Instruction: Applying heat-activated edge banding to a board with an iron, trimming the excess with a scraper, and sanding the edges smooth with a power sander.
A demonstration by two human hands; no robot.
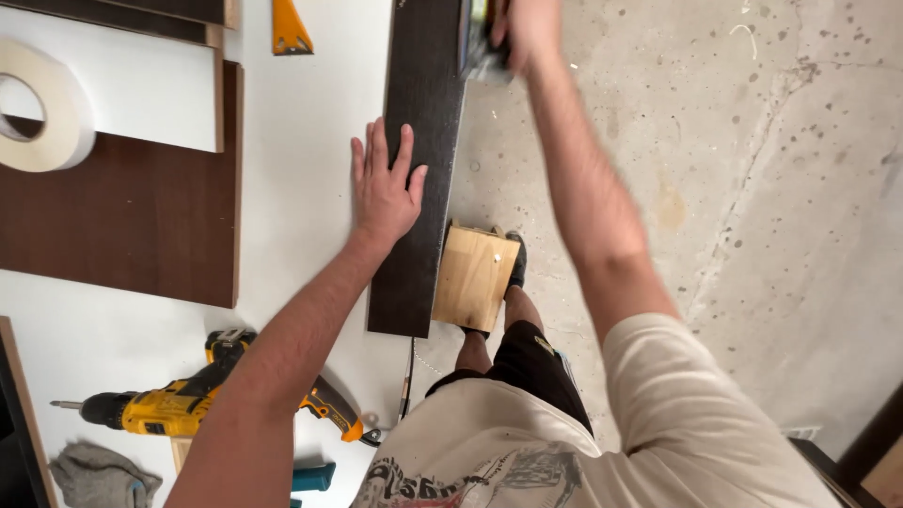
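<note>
My left hand lies flat, fingers spread, half on a long dark board and half on the white tabletop. The board runs along the table's right edge. My right hand is up at the frame's top, blurred, closed around a dark tool pressed against the board's outer edge. What kind of tool it is cannot be made out.
A light wooden block sits beside the board's near end, above my shoe. A yellow drill, a grey rag, a brown panel, a tape roll and a yellow scraper lie on the table. Concrete floor is at right.
</note>
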